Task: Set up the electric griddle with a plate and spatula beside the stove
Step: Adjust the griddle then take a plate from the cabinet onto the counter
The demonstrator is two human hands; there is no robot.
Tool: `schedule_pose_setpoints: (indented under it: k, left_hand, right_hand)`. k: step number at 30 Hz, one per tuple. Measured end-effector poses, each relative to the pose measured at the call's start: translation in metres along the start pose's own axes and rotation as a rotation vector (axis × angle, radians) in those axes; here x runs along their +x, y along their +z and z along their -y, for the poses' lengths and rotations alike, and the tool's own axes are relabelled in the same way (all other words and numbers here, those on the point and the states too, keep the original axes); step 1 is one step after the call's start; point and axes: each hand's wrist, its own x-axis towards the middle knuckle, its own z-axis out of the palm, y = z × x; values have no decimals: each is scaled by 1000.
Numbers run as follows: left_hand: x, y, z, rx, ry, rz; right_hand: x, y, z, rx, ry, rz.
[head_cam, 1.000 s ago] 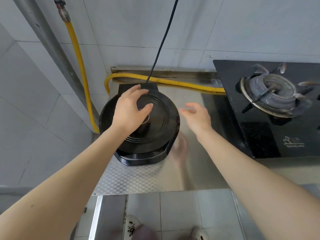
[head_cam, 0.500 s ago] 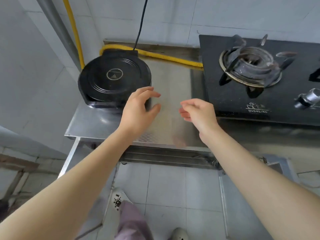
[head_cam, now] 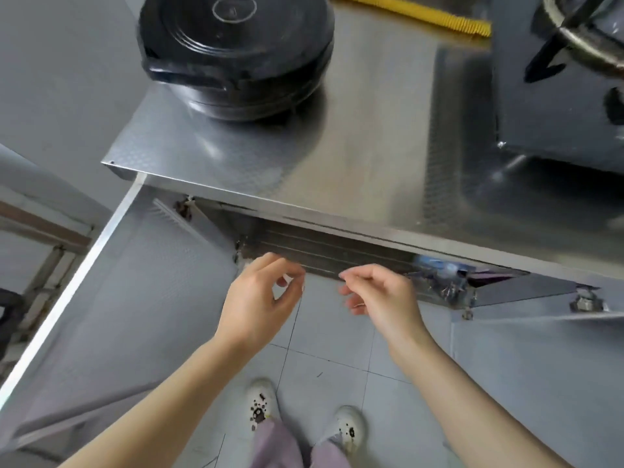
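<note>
The electric griddle [head_cam: 236,45] is black, with ring lines on its lid. The hose [head_cam: 415,15] is yellow with tiny ridges. The counter [head_cam: 354,136] is shiny silver with small dots. The stove [head_cam: 557,96] is black. The shoes [head_cam: 260,401] are white with black spots.

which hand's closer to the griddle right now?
Left. The left hand hangs below the counter edge, roughly under the right side of the griddle. The right hand is level with it but further toward the stove. Neither touches the griddle.

No legible text or brand — just a blurred round emblem [head_cam: 233,9] on the griddle [head_cam: 236,65] lid.
</note>
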Motion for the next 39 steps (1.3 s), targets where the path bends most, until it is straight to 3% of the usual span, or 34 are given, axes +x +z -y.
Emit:
schedule_pose_setpoints:
  k: [5,12,19,21,24,28,31,39]
  left_hand:
    - [23,29,55,-9,-117,54]
    - [104,75,126,-237,-303,13]
    - [169,104,185,-316,-512,-167]
    - [185,102,195,-460,-657,-203]
    - [203,91,201,-856,-859,-202]
    - [220,86,207,-1067,-888,-110]
    - [227,84,209,-1089,-905,-95]
    - [236,87,203,-873,-961,-122]
  right_hand:
    - [41,8,-41,-18,51,-39]
    - [130,26,-77,-11,51,-132]
    - [205,49,-96,-33,56,-124]
    - [221,59,-97,-38,58,-115]
    - [240,76,-94,-41,64,-69]
    - [257,96,-86,-48,95,10]
    - [263,106,-83,-65,121,40]
    - [264,110,-89,-43,161,48]
